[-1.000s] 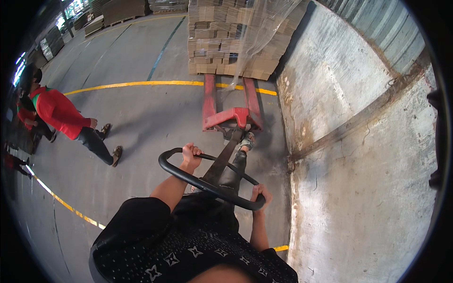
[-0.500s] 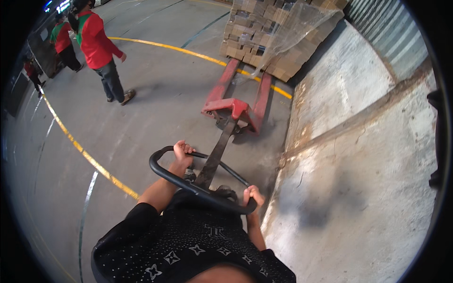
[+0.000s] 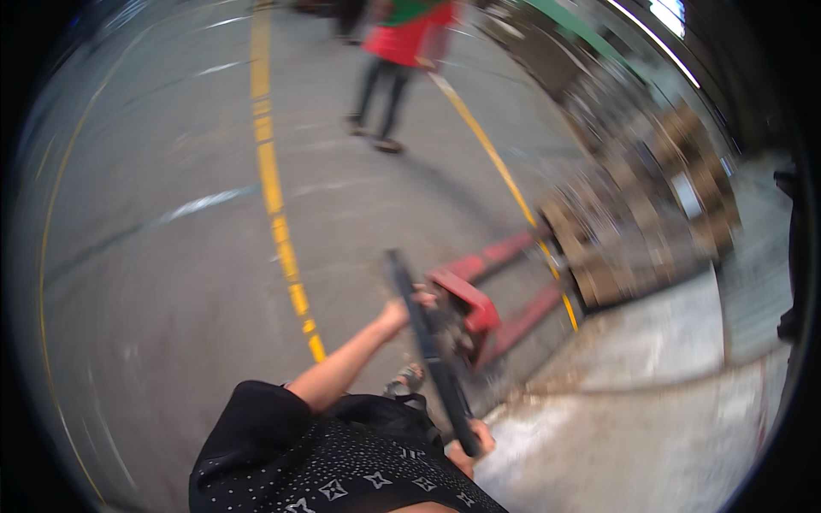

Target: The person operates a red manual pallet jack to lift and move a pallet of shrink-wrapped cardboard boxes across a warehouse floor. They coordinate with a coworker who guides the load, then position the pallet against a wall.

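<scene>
Both my hands grip the black loop handle [image 3: 438,368] of a red pallet jack [image 3: 466,299]. Near the handle's upper part, my left hand [image 3: 409,308] is closed around it, the arm stretched forward. At the lower right end, my right hand [image 3: 472,446] is closed on the handle, close to my body. The handle is seen nearly edge-on and hides most of the shaft. The jack's two red forks [image 3: 517,329] point away to the far right, their tips close to a stack of brown cartons [image 3: 641,214] partly wrapped in clear film.
A pale concrete wall [image 3: 633,427] runs along my right. Ahead stands a person in red and green [image 3: 410,43], blurred. Yellow lines [image 3: 275,205] mark the grey floor [image 3: 188,291]. One of my feet [image 3: 404,380] shows below the left arm.
The view has swung left, so the cartons, jack and person appear farther right. The handle has turned from a full loop to nearly edge-on. Both hands keep hold of it.
</scene>
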